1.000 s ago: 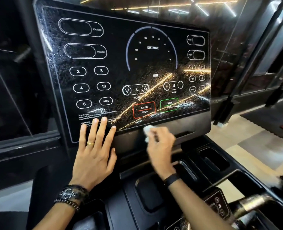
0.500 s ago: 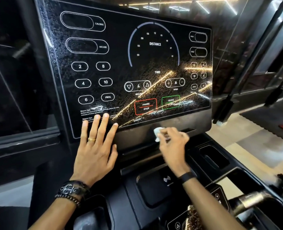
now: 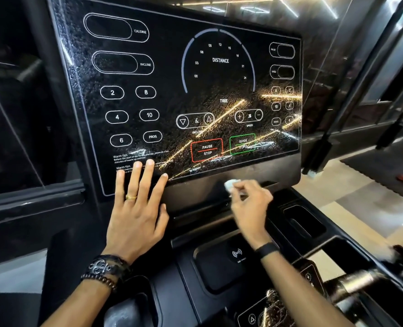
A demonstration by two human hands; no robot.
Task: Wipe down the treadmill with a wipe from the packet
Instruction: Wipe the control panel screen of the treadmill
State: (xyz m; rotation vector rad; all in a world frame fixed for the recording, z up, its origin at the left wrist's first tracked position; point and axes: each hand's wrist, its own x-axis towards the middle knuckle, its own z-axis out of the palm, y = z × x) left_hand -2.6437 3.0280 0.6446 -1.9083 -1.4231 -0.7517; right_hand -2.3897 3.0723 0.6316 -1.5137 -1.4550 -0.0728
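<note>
The treadmill's black glossy console panel (image 3: 172,74) fills the upper middle of the head view, with white button outlines and a speckled wet film. My left hand (image 3: 136,208) lies flat with straight, spread fingers on the panel's lower left corner. My right hand (image 3: 250,206) pinches a small crumpled white wipe (image 3: 231,184) and holds it against the matte black strip (image 3: 195,190) just under the panel, below the green start button. The wipe packet is not in view.
Below the strip lie a charging pad (image 3: 237,253), recessed trays (image 3: 306,223) and a metal handlebar (image 3: 361,282) at the lower right. A dark window frame (image 3: 30,199) runs along the left. Tiled floor and black mats (image 3: 372,171) lie to the right.
My right hand with the wipe has slid to the right along the strip under the panel. My left hand has stayed flat on the panel's corner.
</note>
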